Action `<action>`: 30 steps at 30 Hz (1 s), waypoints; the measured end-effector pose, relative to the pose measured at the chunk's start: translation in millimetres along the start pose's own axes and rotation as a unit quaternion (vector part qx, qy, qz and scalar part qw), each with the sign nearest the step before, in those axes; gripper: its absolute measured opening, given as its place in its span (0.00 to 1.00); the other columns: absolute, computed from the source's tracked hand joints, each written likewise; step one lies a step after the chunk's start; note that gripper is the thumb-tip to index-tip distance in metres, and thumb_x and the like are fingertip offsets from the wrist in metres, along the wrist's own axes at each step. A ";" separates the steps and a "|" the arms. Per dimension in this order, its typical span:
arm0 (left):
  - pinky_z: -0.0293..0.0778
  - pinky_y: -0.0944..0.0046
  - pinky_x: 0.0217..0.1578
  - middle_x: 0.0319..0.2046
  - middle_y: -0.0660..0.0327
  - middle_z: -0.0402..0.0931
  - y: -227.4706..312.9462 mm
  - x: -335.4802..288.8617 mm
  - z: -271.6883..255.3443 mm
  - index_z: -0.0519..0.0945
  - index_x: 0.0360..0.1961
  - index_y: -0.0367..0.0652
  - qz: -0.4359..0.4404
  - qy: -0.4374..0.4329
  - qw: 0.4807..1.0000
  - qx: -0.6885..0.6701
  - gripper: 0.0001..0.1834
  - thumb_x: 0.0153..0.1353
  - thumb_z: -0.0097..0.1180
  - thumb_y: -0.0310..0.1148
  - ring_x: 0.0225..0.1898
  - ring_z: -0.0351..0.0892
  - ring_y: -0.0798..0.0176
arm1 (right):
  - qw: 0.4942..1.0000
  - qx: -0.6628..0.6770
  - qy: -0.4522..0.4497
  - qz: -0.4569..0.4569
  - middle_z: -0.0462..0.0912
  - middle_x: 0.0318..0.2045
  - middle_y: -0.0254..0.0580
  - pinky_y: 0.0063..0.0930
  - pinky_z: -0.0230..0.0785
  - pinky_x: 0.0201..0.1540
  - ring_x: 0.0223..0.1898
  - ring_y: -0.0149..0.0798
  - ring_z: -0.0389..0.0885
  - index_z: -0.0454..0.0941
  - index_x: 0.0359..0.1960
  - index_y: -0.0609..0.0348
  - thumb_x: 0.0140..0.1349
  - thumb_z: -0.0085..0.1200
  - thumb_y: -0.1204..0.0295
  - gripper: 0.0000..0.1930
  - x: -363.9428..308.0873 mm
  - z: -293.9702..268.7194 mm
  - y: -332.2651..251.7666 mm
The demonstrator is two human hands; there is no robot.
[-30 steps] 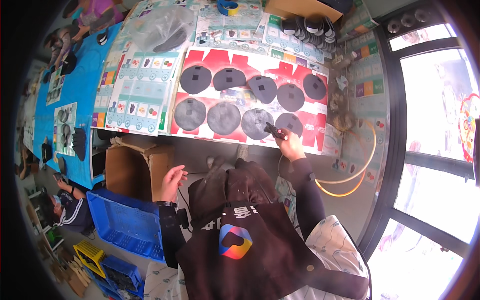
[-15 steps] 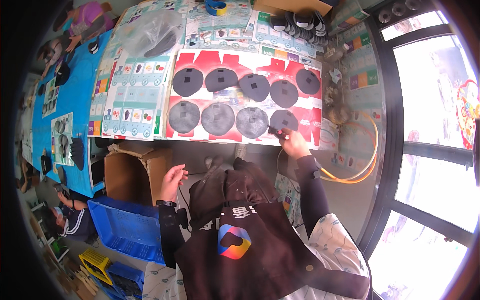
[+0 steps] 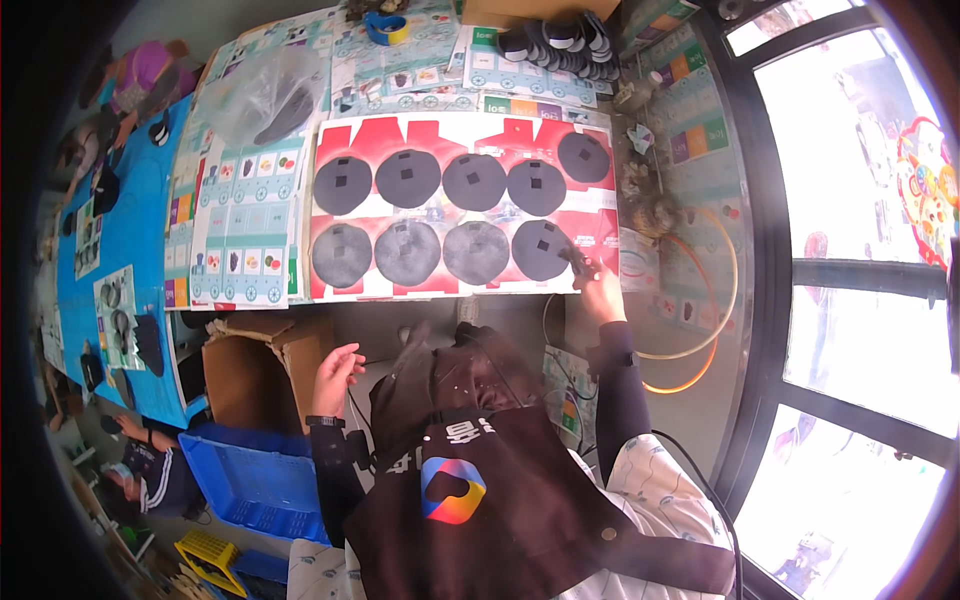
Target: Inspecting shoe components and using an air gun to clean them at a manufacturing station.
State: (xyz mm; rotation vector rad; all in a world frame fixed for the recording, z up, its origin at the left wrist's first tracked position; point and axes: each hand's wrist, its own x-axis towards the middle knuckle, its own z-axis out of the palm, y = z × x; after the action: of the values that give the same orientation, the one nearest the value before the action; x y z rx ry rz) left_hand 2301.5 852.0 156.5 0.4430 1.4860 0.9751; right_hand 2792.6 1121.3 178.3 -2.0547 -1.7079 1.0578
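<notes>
My right hand [image 3: 597, 290] is closed around a small dark spray gun [image 3: 577, 262], held at the right edge of the last disc [image 3: 535, 262] in the near row. Several round black discs with small square marks lie in two rows on a red and white sheet [image 3: 590, 232]. Three near-row discs, among them the left one [image 3: 342, 270], have a whitish, mottled coating; the far-row discs [image 3: 408, 165] look plain dark. My left hand [image 3: 338, 378] hovers before the table edge, fingers loosely bent and apart, with nothing in it.
Orange and clear hoses [image 3: 712, 330] loop at the right beside the glazed door. A cardboard box [image 3: 255, 375] and a blue crate [image 3: 255, 480] stand at left below the table. Stacked black pieces [image 3: 570, 50] and a tape roll [image 3: 388, 28] lie at the back. Other people work at left.
My right hand with the spray gun has moved right along the last near-row disc, uncovering more of it. The second far-row disc looks rounder and flatter. The whole view has shifted slightly.
</notes>
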 end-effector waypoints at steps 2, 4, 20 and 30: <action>0.70 0.72 0.38 0.45 0.64 0.82 -0.2 2.9 1.6 0.79 0.61 0.43 -0.015 0.005 1.000 0.003 0.15 0.77 0.51 0.33 0.40 0.79 0.72 | 0.995 -0.029 0.084 0.040 0.86 0.36 0.62 0.46 0.76 0.48 0.42 0.63 0.86 0.85 0.50 0.62 0.59 0.58 0.64 0.20 13.5 4.8 10.9; 0.70 0.72 0.38 0.45 0.64 0.82 2.5 8.4 6.0 0.79 0.61 0.43 -0.013 -0.007 1.000 0.007 0.15 0.77 0.51 0.33 0.40 0.79 0.73 | 0.997 -0.004 0.071 0.034 0.86 0.37 0.63 0.47 0.76 0.48 0.42 0.63 0.86 0.85 0.49 0.61 0.59 0.59 0.63 0.19 21.1 2.8 14.3; 0.69 0.73 0.38 0.45 0.65 0.83 10.1 15.7 38.9 0.80 0.60 0.45 -0.028 -0.006 1.000 0.011 0.15 0.77 0.53 0.34 0.41 0.80 0.73 | 0.999 0.006 -0.048 -0.010 0.88 0.38 0.59 0.43 0.77 0.50 0.46 0.59 0.87 0.85 0.51 0.61 0.58 0.60 0.68 0.19 22.3 -23.8 -15.8; 0.69 0.73 0.38 0.45 0.65 0.82 14.8 23.9 51.1 0.79 0.60 0.45 -0.031 -0.010 0.999 0.020 0.15 0.77 0.52 0.34 0.40 0.80 0.72 | 0.988 -0.064 -0.137 -0.044 0.87 0.39 0.61 0.46 0.76 0.51 0.47 0.60 0.86 0.84 0.51 0.59 0.61 0.61 0.66 0.18 15.0 -42.1 -5.9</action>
State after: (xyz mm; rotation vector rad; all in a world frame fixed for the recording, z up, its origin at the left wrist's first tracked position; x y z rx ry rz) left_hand 2341.5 894.4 158.1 0.4313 1.4937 0.8911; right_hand 2817.2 1147.0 206.0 -1.9603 -2.0265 1.2816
